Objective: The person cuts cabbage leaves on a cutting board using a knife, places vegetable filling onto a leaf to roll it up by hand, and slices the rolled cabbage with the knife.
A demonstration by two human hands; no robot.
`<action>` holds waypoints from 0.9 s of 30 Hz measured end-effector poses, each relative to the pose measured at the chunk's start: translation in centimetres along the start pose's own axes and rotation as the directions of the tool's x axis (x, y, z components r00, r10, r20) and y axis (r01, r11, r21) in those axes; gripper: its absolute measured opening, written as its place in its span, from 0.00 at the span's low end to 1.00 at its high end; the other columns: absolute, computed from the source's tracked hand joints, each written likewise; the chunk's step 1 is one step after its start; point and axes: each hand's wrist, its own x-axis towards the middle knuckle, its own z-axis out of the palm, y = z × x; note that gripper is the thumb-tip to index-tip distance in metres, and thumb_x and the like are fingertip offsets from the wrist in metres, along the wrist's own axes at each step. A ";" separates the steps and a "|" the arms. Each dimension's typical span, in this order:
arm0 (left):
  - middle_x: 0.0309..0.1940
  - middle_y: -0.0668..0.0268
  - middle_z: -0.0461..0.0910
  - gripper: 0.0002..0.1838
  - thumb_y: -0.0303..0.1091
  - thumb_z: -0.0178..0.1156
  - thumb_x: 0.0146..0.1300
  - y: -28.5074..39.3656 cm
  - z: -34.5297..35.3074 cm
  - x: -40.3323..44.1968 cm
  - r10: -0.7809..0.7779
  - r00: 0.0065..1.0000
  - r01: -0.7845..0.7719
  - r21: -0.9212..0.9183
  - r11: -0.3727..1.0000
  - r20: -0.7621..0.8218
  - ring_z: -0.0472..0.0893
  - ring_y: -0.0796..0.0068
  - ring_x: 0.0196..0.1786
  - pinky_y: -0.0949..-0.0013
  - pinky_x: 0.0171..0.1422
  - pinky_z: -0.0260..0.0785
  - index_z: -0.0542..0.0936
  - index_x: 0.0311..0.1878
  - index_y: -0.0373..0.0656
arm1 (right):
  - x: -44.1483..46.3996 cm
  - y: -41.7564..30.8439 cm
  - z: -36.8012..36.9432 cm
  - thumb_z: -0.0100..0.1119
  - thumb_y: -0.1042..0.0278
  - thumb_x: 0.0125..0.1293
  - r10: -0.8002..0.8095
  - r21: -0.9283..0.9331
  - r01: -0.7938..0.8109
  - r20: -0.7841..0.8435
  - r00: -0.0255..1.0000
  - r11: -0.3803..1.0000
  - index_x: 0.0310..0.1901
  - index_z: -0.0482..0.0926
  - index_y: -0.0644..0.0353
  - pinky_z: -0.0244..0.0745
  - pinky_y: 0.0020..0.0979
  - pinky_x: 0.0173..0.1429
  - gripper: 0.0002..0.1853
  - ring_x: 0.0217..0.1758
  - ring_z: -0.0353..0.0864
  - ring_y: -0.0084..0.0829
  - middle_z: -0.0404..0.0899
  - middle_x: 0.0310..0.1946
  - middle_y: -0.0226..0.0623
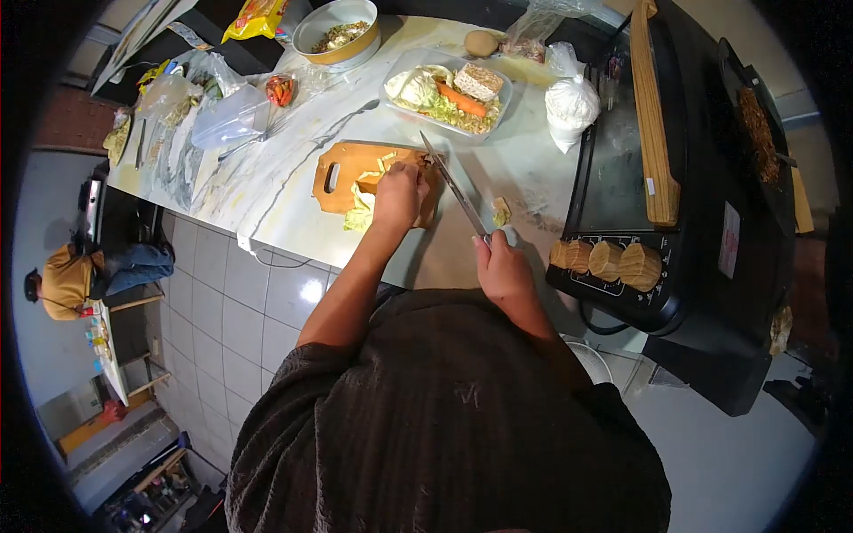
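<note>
My right hand (505, 266) is wrapped round the handle of a knife (456, 188). Its long blade points up and to the left, with the tip beside the right end of a wooden cutting board (334, 197). Over the board, my left hand (400, 191) is closed, with its fingers curled down. What those fingers hold is hidden from above. Pale green cabbage (359, 213) lies against that hand on its left, and thin cut strips lie just above it. A small vegetable scrap (501, 211) sits on the counter right of the blade.
Behind the board stands a clear container (487, 136) with cabbage, a carrot (462, 99) and a tempeh-like block (480, 82). A bag of white powder (570, 111) stands beside a black appliance (702, 258) on the right. Further left are red chillies (281, 90) and a bowl (336, 34). Another person (67, 282) sits far left.
</note>
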 end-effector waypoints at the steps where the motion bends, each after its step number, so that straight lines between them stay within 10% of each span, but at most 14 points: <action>1: 0.31 0.49 0.82 0.05 0.28 0.63 0.56 0.0 -0.4 0.3 0.009 1.000 -0.009 -0.005 1.000 0.020 0.83 0.47 0.37 0.53 0.44 0.77 0.80 0.31 0.35 | -0.1 0.1 0.1 0.49 0.51 0.76 0.015 -0.008 -0.015 -0.007 1.000 1.000 0.41 0.69 0.63 0.74 0.58 0.35 0.19 0.30 0.81 0.63 0.80 0.24 0.59; 6: 0.28 0.52 0.86 0.10 0.31 0.68 0.54 -0.6 -2.8 2.0 -0.163 0.955 0.227 -0.254 0.940 0.249 0.87 0.59 0.31 0.63 0.40 0.78 0.85 0.36 0.35 | -0.9 0.8 -0.3 0.49 0.50 0.76 0.048 0.032 -0.046 -0.065 0.997 0.998 0.40 0.69 0.63 0.74 0.58 0.34 0.20 0.29 0.80 0.63 0.79 0.23 0.58; 10: 0.30 0.60 0.88 0.10 0.34 0.68 0.59 0.8 -5.0 6.7 -0.089 0.995 0.100 -0.395 0.913 0.046 0.87 0.76 0.34 0.71 0.43 0.77 0.86 0.40 0.36 | -2.1 0.7 -0.7 0.51 0.51 0.75 0.078 0.150 -0.064 -0.086 0.993 0.987 0.38 0.70 0.63 0.71 0.58 0.36 0.20 0.33 0.79 0.64 0.79 0.25 0.58; 20: 0.33 0.57 0.86 0.07 0.25 0.65 0.61 1.9 -4.3 15.4 0.298 0.934 -0.239 -0.276 0.931 0.196 0.87 0.66 0.36 0.65 0.44 0.77 0.86 0.41 0.42 | -5.3 -1.1 -0.1 0.49 0.48 0.76 0.269 0.277 -0.218 -0.165 0.949 0.936 0.39 0.71 0.65 0.70 0.59 0.40 0.22 0.38 0.79 0.66 0.79 0.29 0.59; 27: 0.35 0.55 0.86 0.12 0.40 0.67 0.65 1.0 -5.9 14.7 0.407 0.895 -0.374 -0.194 0.907 0.180 0.85 0.64 0.34 0.64 0.41 0.75 0.87 0.42 0.41 | -7.1 -3.6 0.9 0.50 0.49 0.76 0.396 0.303 -0.340 -0.145 0.907 0.890 0.39 0.73 0.66 0.72 0.57 0.43 0.22 0.42 0.78 0.66 0.80 0.33 0.60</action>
